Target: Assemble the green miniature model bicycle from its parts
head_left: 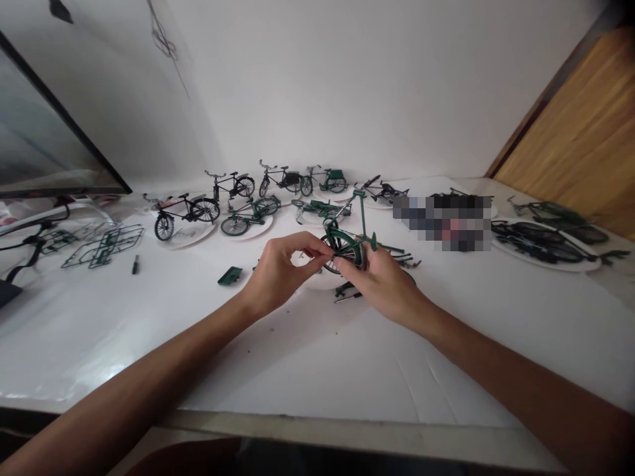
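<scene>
Above the middle of the white table, a partly built green model bicycle is held up, its spoked wheel and curved green mudguard facing me. My right hand is closed around it from the right, thumb near the wheel hub. Thumb and index finger of my left hand pinch at the hub from the left; whatever small part may lie between them is too small to make out. Beneath the hands, loose bicycle parts and a white plate show in part. A small green tray-shaped piece lies left of my left hand.
Several finished model bicycles stand or lie on white plates along the wall. Green part frames and a small dark tool lie left. Black bicycles lie right, beside a pixelated patch. A screen stands at the far left.
</scene>
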{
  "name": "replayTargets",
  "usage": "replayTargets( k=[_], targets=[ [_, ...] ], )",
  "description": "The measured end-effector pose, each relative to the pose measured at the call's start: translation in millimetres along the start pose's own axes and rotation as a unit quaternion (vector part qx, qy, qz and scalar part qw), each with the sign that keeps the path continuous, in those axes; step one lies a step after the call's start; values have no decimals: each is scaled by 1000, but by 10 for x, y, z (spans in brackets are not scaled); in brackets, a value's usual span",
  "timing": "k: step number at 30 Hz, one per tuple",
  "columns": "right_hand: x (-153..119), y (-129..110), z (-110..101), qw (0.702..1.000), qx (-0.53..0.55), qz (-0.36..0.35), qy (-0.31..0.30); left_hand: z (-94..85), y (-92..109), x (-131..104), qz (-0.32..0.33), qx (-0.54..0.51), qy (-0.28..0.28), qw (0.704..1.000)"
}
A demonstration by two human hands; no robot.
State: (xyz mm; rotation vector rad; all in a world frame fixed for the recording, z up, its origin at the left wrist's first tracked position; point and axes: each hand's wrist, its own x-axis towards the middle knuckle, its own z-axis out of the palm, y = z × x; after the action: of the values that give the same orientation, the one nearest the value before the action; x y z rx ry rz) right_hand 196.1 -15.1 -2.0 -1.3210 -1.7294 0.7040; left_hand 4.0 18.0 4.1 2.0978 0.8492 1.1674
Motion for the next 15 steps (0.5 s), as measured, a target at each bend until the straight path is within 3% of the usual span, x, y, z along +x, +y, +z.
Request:
replayTargets(
  k=[7,15],
  targets=[
    [14,-17,-9,1000,6,-4,11,-9,26,2,-4,-20,-32,999],
    [19,-15,-2,999,-6,35,7,28,23,10,5,-33,-10,999]
  ],
)
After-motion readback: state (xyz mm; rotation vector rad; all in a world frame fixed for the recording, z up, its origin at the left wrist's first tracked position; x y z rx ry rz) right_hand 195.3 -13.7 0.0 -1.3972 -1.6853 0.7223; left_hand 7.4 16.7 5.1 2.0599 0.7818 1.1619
